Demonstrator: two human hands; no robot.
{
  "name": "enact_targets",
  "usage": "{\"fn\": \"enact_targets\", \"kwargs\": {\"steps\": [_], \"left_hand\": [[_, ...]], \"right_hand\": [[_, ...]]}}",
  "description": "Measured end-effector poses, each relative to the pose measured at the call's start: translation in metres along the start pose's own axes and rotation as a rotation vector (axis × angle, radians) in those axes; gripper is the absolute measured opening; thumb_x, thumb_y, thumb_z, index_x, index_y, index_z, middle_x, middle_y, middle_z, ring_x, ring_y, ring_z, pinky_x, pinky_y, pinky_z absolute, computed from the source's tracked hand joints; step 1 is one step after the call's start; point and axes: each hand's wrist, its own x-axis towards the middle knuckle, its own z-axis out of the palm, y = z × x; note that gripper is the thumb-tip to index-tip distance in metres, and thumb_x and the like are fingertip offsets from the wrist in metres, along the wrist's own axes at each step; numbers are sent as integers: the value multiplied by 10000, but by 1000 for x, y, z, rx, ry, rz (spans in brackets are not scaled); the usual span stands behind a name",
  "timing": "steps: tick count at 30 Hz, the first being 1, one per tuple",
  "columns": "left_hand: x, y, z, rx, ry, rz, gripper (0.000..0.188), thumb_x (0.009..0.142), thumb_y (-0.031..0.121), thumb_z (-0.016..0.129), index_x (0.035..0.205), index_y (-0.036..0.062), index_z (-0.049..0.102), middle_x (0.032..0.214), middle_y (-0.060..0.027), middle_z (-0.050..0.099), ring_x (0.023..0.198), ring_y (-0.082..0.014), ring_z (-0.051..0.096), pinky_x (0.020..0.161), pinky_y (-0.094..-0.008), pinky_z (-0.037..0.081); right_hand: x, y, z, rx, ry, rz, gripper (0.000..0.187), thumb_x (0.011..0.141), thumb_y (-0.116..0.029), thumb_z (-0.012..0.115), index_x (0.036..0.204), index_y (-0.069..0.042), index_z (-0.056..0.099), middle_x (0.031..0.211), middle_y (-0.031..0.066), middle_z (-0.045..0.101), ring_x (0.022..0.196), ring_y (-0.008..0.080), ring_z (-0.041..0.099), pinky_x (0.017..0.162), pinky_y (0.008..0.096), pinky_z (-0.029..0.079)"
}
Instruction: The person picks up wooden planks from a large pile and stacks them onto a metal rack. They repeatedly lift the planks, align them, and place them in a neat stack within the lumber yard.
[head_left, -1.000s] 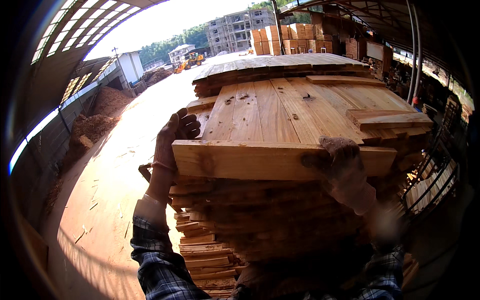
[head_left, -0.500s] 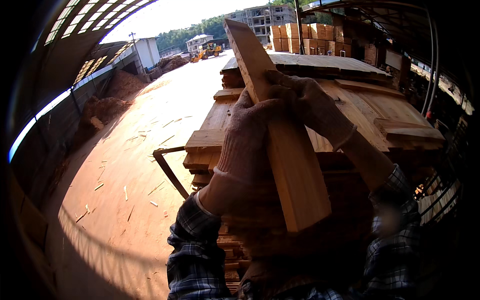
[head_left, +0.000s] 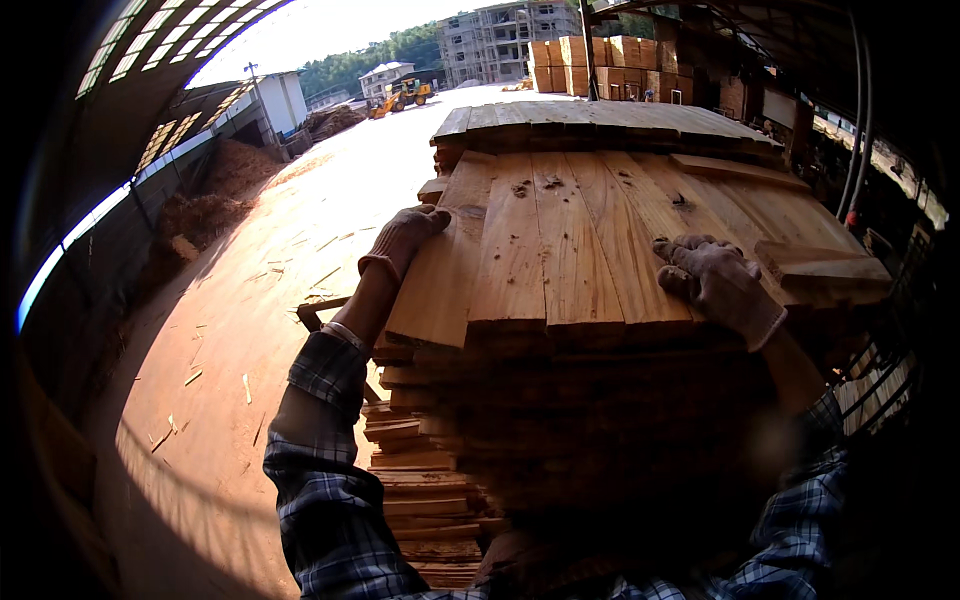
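Observation:
A tall stack of sawn wooden boards stands in front of me, its top layer of boards lying side by side and showing dark knots. At the left edge of that layer lies a wooden plank, its near end angled out to the left. My left hand, in a knitted work glove, is closed on the plank's outer edge, partly hiding it. My right hand, gloved too, rests on the boards to the right with fingers apart and slightly bent, holding nothing.
Loose boards lie on the stack's right side, and a higher layer is at its far end. A metal bar juts out at the left. Wood scraps litter the ground. A yellow loader stands far off.
The plank that both hands held raised and slanted now lies at the left of the top layer. My left hand has moved left to its edge; my right hand has let go and moved right.

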Motion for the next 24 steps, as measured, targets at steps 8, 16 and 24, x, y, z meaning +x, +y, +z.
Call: {"fn": "enact_targets", "kwargs": {"steps": [8, 16, 24], "left_hand": [[38, -10, 11, 473, 92, 72, 292, 860, 276, 520, 960, 56, 684, 1036, -144, 662, 969, -302, 615, 865, -349, 475], [45, -30, 14, 255, 154, -15, 294, 805, 272, 616, 993, 63, 700, 998, -113, 694, 935, -264, 651, 847, -334, 493], [41, -20, 13, 375, 72, -8, 303, 852, 269, 572, 1072, 91, 677, 1106, -83, 666, 1028, -237, 622, 885, -309, 484]], "right_hand": [[-5, -18, -13, -116, 40, 18, 432, 919, -374, 516, 1199, -52, 590, 1012, 152, 638, 962, 309, 602, 862, 399, 486], [-4, -7, 0, -99, 99, -56, 426, 904, -363, 538, 1184, -48, 597, 993, 163, 641, 928, 306, 611, 841, 398, 496], [-4, -15, -8, -97, 94, -3, 384, 879, -315, 584, 1168, -65, 616, 1019, 152, 646, 901, 309, 616, 829, 383, 498]]}}
